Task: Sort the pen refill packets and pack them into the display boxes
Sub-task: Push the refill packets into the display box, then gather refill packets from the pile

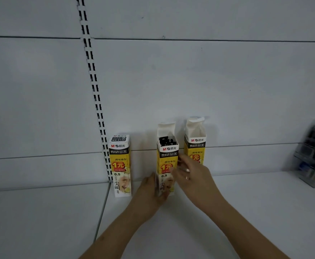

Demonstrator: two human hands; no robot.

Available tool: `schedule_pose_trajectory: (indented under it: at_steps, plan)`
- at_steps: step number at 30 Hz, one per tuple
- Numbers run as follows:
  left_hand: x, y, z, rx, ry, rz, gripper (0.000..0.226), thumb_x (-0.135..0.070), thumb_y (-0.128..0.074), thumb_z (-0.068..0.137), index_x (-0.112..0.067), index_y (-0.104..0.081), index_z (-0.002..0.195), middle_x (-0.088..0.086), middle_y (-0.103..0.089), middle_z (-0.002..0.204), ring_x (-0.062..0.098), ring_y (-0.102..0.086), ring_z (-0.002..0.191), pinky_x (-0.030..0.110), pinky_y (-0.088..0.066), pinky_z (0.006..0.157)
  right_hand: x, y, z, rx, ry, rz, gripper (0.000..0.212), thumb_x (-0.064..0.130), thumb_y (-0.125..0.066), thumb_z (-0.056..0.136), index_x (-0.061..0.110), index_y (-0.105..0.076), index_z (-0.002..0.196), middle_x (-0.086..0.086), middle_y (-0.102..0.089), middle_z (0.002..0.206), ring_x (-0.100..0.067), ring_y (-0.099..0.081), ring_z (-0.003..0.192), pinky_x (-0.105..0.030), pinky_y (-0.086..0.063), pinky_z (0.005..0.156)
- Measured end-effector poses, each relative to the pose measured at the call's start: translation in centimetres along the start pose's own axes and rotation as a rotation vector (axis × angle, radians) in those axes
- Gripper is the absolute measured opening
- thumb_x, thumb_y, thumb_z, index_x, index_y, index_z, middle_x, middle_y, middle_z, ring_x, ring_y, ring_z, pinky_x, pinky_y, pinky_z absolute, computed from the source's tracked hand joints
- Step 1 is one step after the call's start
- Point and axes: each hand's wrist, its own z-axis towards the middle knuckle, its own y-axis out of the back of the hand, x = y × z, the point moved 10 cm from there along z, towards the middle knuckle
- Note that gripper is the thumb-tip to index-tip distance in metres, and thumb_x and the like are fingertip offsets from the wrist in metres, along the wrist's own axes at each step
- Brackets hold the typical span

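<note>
Three tall yellow-and-white refill boxes stand on a white shelf [255, 202] against the back panel. The left box [120, 163] is closed. The middle box [167, 154] has its top flap up and black refill ends show inside. The right box [195, 141] is open too, its contents hidden. My left hand [152, 191] grips the lower left side of the middle box. My right hand [191, 174] is at that box's right front with fingers curled; it is blurred, and whether it holds anything I cannot tell.
A clear plastic display case [313, 156] with dark items stands at the far right of the shelf. A slotted upright rail [95, 86] runs down the back panel just left of the boxes. A seam divides the shelf at the left.
</note>
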Motion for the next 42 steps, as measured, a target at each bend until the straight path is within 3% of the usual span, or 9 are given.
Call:
schedule_pose_trajectory:
  at_steps: [3, 7, 10, 22, 27, 32, 35, 39, 42]
  plan:
    - [0.1, 0.2, -1.6, 0.000, -0.018, 0.100, 0.055, -0.035, -0.063, 0.092, -0.027, -0.038, 0.141, -0.006, -0.045, 0.133, 0.004, -0.047, 0.118, 0.012, -0.033, 0.096, 2.7, 1.8, -1.2, -0.199, 0.126, -0.074, 0.032, 0.033, -0.054, 0.097, 0.028, -0.055, 0.129, 0.016, -0.060, 0.115, -0.003, -0.059, 0.107, -0.032, -0.053, 0.089]
    - [1.0, 1.2, -4.5, 0.016, -0.057, 0.214, 0.059, -0.040, -0.056, 0.096, -0.025, -0.032, 0.147, -0.009, -0.033, 0.143, 0.004, -0.040, 0.127, 0.005, -0.023, 0.096, 6.3, 2.2, -1.4, -0.305, 0.254, -0.163, 0.043, 0.038, -0.044, 0.097, 0.023, -0.049, 0.137, 0.010, -0.053, 0.130, -0.005, -0.048, 0.119, -0.011, -0.037, 0.097]
    - [1.8, 3.1, -6.4, -0.009, -0.056, 0.225, 0.058, -0.045, -0.052, 0.097, -0.030, -0.031, 0.148, -0.015, -0.033, 0.144, 0.002, -0.040, 0.129, 0.006, -0.026, 0.098, 9.8, 0.3, -0.8, -0.309, 0.379, -0.163, 0.046, 0.033, -0.044, 0.098, 0.014, -0.048, 0.139, 0.002, -0.049, 0.140, -0.009, -0.042, 0.131, -0.017, -0.032, 0.108]
    - [8.9, 16.6, -17.0, -0.214, -0.074, 0.242, 0.041, -0.041, -0.047, 0.099, -0.029, -0.051, 0.138, -0.015, -0.052, 0.138, -0.003, -0.047, 0.122, 0.012, -0.035, 0.105, 25.6, -21.2, 0.2, 0.165, 0.661, 0.133, 0.048, 0.031, -0.048, 0.101, 0.014, -0.039, 0.146, 0.003, -0.044, 0.147, -0.006, -0.035, 0.137, -0.012, -0.023, 0.113]
    - [16.0, 26.4, -22.6, -0.455, 0.085, 0.313, 0.038, -0.043, -0.047, 0.097, -0.029, -0.054, 0.132, -0.013, -0.053, 0.130, 0.002, -0.048, 0.118, 0.018, -0.038, 0.102, 29.6, -30.8, -0.1, 0.304, 0.591, 0.191, 0.048, 0.034, -0.048, 0.101, 0.017, -0.040, 0.145, 0.007, -0.046, 0.144, -0.008, -0.041, 0.132, -0.026, -0.034, 0.111]
    - [23.4, 38.0, -30.3, -0.677, 0.259, 0.363, 0.029, -0.033, -0.053, 0.097, -0.026, -0.060, 0.124, -0.010, -0.055, 0.125, 0.005, -0.050, 0.116, 0.006, -0.030, 0.098, 36.0, -40.7, 0.1, 0.369, 0.560, 0.225, 0.049, 0.037, -0.048, 0.099, 0.016, -0.041, 0.144, 0.002, -0.048, 0.142, -0.011, -0.045, 0.130, -0.037, -0.041, 0.109]
    - [26.5, 43.7, -33.5, -0.786, 0.313, 0.380, 0.024, -0.026, -0.055, 0.096, -0.022, -0.064, 0.118, -0.006, -0.058, 0.119, 0.010, -0.051, 0.112, 0.017, -0.037, 0.096, 38.1, -46.8, -0.1, 0.453, 0.506, 0.216, 0.050, 0.034, -0.052, 0.098, 0.015, -0.042, 0.143, 0.001, -0.049, 0.139, -0.011, -0.049, 0.125, -0.029, -0.042, 0.104]
    - [30.7, 49.4, -36.9, -0.954, 0.424, 0.387, 0.021, -0.018, -0.061, 0.092, -0.019, -0.067, 0.112, -0.002, -0.060, 0.114, 0.014, -0.049, 0.109, 0.022, -0.037, 0.093, 38.5, -54.5, -1.2, 0.636, 0.441, 0.148, 0.041, 0.030, -0.060, 0.095, 0.020, -0.051, 0.134, 0.002, -0.061, 0.124, -0.005, -0.061, 0.097, -0.006, -0.045, 0.077]
    - [33.7, 52.0, -38.2, -0.998, 0.555, 0.412, 0.023, -0.019, -0.064, 0.090, -0.018, -0.067, 0.113, 0.001, -0.058, 0.118, 0.019, -0.048, 0.112, 0.030, -0.041, 0.094, 37.7, -58.5, -1.3, 0.660, 0.442, -0.029, 0.048, 0.044, -0.059, 0.093, 0.022, -0.049, 0.134, 0.000, -0.059, 0.123, -0.008, -0.060, 0.094, -0.022, -0.050, 0.081]
